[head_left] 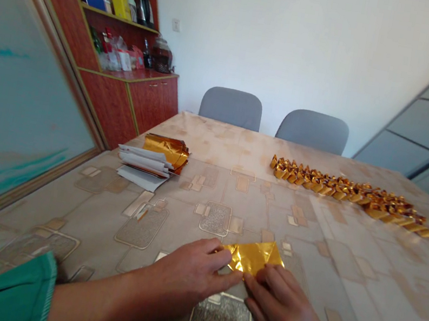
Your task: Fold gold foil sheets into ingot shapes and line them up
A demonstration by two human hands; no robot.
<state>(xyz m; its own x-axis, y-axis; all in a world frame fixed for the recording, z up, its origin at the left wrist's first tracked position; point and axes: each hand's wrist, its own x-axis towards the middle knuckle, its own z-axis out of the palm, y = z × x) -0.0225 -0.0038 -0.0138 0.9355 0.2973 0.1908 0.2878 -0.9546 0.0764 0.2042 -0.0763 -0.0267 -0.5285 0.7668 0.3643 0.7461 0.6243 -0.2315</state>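
Observation:
A sheet of shiny gold foil paper [254,256], folded into a flat strip with a slanted right end, lies on the table in front of me. My left hand [207,269] grips its left end, fingers bent over the edge. At the lower right edge, my right hand [277,297] has its fingers curled and pressed onto the paper. Both thumbs are close together along the near edge. The fingers hide part of the left end and the lower right corner.
Loose gold and white paper sheets [153,158] are piled at the left of the table [188,216]. Rows of folded gold paper pieces [341,190] stretch across the right side. Two grey chairs [231,107] stand behind the far edge, and a red-brown cabinet [153,98] is at the back left.

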